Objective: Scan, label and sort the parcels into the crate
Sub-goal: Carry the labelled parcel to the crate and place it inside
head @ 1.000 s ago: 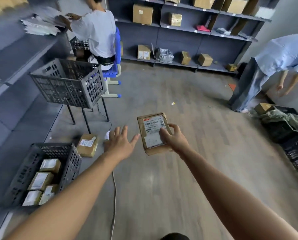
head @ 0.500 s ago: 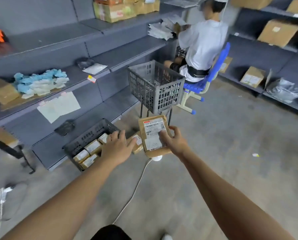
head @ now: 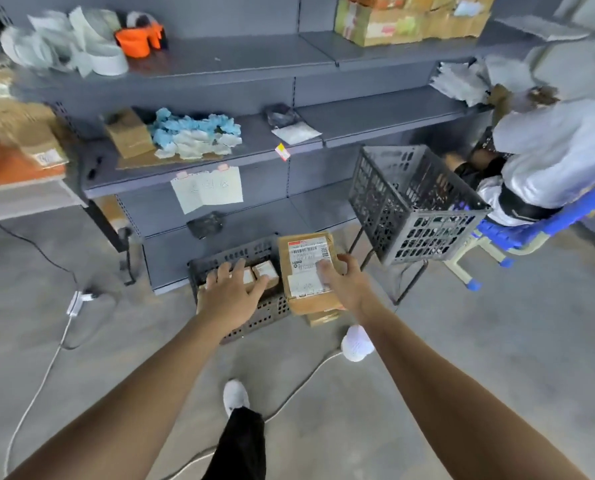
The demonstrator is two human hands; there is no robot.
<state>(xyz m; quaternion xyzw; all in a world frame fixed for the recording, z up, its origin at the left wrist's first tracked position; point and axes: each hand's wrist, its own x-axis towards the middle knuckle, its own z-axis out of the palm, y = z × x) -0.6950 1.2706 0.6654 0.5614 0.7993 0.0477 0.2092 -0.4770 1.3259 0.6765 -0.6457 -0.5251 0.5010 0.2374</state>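
Over the crate [head: 266,315] holding boxes [head: 265,271], right grip [head: 345,285] clutches parcel [head: 305,268]; left grip [head: 229,293] spread.

The person's left forearm [head: 133,393] and right forearm [head: 445,393] are bare along the whole length in view. The left hand [head: 228,299] and right hand [head: 344,285] are bare too. One leg wears plain, loose black fabric trousers [head: 240,441] with a matte surface. At the hem sits a white rounded-toe shoe [head: 235,396]. A second white shoe [head: 357,342] of the same kind also shows. Both shoes are blurred, so laces and markings cannot be made out.
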